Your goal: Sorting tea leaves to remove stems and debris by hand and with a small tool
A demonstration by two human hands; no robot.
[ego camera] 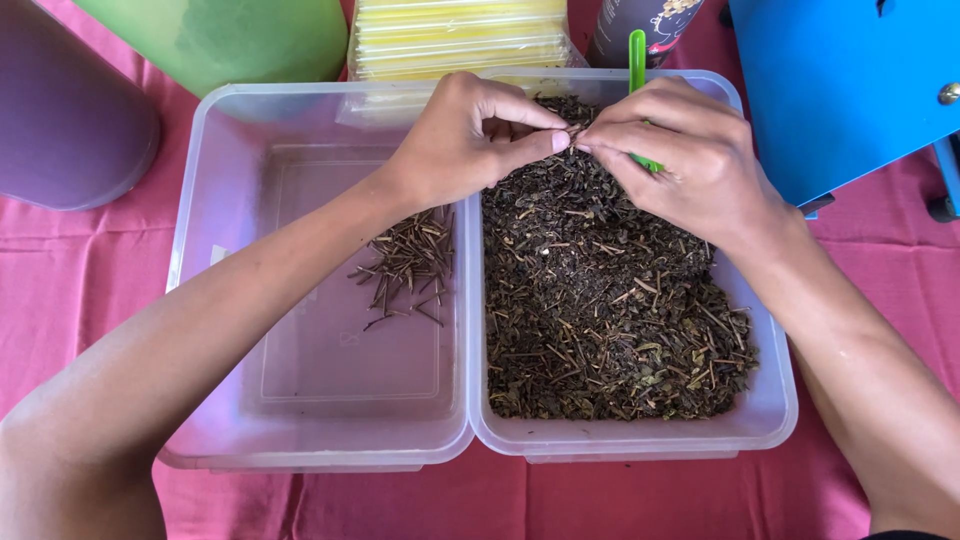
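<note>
Head view: two clear plastic tubs are sitting side by side on a pink cloth. The right tub is holding a bed of dried tea leaves; the left tub has only a small pile of stems. Left hand and right hand are meeting fingertip to fingertip over the leaves' far end, pinching what looks like one thin stem lying left-right between them, equally near both. Behind: green container, purple container, yellow packet stack, dark labelled bottle, green scoop handle, blue box.
</note>
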